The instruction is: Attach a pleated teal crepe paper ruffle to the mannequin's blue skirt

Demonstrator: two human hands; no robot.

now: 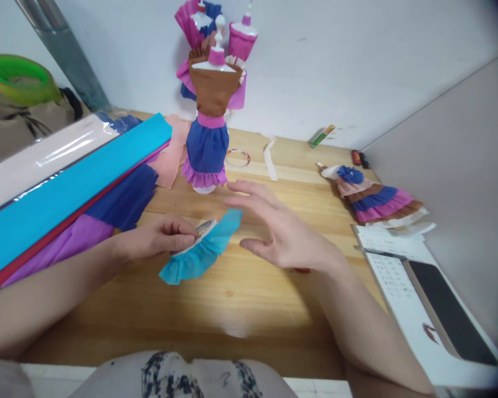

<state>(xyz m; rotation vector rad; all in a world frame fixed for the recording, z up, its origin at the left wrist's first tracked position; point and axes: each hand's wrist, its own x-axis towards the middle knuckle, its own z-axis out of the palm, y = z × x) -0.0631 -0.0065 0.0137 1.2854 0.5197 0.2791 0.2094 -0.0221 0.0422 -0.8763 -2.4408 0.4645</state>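
Turquoise crepe-paper ruffle (199, 251) is held just above the counter (240, 298), directly in front of the dressed mannequin (209, 132). It is pinched at its upper edge by the closed fingers (178, 236) of the left hand (157, 240), together with a small silvery item that cannot be identified. The right hand (280, 232) is positioned in front of the mannequin, just right of the ruffle, with its fingers spread open and nothing gripped. Crepe-paper rolls (74, 188) are laid left of the mannequin. A finished paper dress (373, 199) is laid well to its right.
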